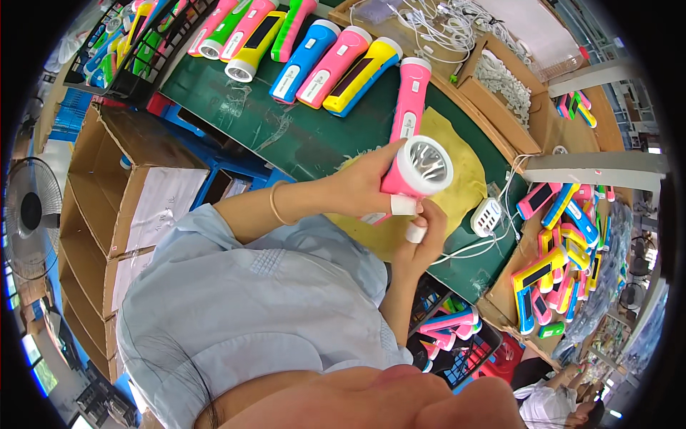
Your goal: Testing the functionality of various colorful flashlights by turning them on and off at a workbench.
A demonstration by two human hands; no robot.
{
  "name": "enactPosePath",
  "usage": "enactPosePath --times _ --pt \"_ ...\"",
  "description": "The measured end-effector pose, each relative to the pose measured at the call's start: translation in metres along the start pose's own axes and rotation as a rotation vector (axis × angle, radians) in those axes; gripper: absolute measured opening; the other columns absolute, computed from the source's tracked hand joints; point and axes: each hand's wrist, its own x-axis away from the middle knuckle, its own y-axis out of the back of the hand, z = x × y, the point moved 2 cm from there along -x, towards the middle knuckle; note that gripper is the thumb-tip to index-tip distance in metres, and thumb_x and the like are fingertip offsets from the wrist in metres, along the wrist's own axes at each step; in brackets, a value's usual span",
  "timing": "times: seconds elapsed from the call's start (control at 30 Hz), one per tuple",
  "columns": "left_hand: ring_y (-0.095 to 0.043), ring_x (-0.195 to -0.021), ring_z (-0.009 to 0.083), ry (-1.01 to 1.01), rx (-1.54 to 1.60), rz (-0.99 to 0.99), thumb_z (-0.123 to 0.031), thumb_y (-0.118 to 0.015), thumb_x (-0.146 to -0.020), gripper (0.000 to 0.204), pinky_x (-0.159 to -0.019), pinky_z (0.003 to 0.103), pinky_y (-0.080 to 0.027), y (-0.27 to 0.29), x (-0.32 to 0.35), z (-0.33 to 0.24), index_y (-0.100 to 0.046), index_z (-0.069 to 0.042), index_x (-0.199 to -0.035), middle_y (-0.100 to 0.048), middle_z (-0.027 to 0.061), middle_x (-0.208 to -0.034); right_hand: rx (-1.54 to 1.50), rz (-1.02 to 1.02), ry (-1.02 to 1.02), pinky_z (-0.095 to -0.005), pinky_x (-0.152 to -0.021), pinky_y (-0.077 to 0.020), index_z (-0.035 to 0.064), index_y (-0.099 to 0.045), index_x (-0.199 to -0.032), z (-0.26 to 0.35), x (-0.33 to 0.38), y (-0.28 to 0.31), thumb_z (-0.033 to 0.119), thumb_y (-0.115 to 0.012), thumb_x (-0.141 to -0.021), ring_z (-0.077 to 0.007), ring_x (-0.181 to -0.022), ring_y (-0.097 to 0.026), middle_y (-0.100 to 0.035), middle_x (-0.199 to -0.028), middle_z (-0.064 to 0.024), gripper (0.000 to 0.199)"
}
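My left hand (366, 179) is closed around a pink flashlight (427, 163), just below its white-rimmed head. Its reflector faces up, and white tape wraps the thumb. Close by on the right, my right hand (429, 239) has its fingers curled, fingertips by the left thumb and the lower side of the flashlight head. White tape covers its thumb too; whatever those fingers may pinch is hidden. Under both hands lies a yellow cloth (464, 161) on the green tabletop (236, 114). Another pink flashlight (412, 89) rests just beyond, partly on the cloth.
Several coloured flashlights (336, 68) lie in a row along the far side. A white power strip (486, 217) with cables sits at the right. Beyond the wooden edge stands a cardboard box (500, 86) of small white parts. Crates of flashlights (143, 43) flank the table.
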Motion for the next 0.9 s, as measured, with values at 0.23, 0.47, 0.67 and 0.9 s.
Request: enactPosePath --times 0.23,0.47,0.67,0.9 --pt "-0.057 -0.065 0.0174 0.503 0.721 0.089 -0.018 -0.055 -0.084 0.023 -0.058 0.030 -0.048 -0.014 -0.030 0.009 -0.046 -0.004 -0.100 -0.054 0.0076 -0.083 0.556 0.153 0.014 -0.0408 -0.072 -0.0412 0.0008 -0.056 -0.096 -0.027 -0.009 -0.003 0.001 -0.058 -0.068 -0.0319 -0.079 -0.051 -0.053 -0.085 -0.0146 0.028" --pt "-0.057 -0.065 0.0184 0.554 0.757 -0.011 -0.021 -0.051 -0.085 0.023 -0.055 0.029 -0.048 -0.011 -0.046 0.000 -0.049 -0.004 -0.099 -0.055 0.0077 -0.080 0.176 0.046 -0.221 -0.0295 -0.059 -0.0446 -0.0015 -0.056 -0.092 -0.025 -0.010 0.000 -0.001 -0.056 -0.077 -0.0209 -0.070 -0.056 -0.059 -0.080 -0.0126 0.014" --pt "-0.053 -0.068 0.0121 0.249 0.250 -0.117 -0.013 -0.056 -0.078 0.034 -0.057 0.027 -0.046 0.009 -0.079 0.011 -0.043 -0.003 -0.108 -0.053 0.0061 -0.088 -0.331 0.053 -0.472 -0.0188 -0.063 -0.0389 -0.0002 -0.059 -0.095 -0.036 -0.028 0.027 0.006 -0.055 -0.085 -0.0054 -0.072 -0.049 -0.057 -0.081 -0.0004 0.013" --pt "-0.055 -0.086 0.0421 0.049 -1.524 -0.702 -0.026 -0.073 -0.067 0.081 -0.070 0.043 -0.048 0.002 -0.116 -0.041 -0.021 0.007 -0.120 -0.041 0.0344 -0.106 -0.135 0.207 -0.408 -0.0192 -0.067 -0.0404 -0.0005 -0.063 -0.094 -0.024 -0.047 0.044 0.002 -0.057 -0.082 -0.0079 -0.075 -0.051 -0.058 -0.083 -0.0020 0.014"
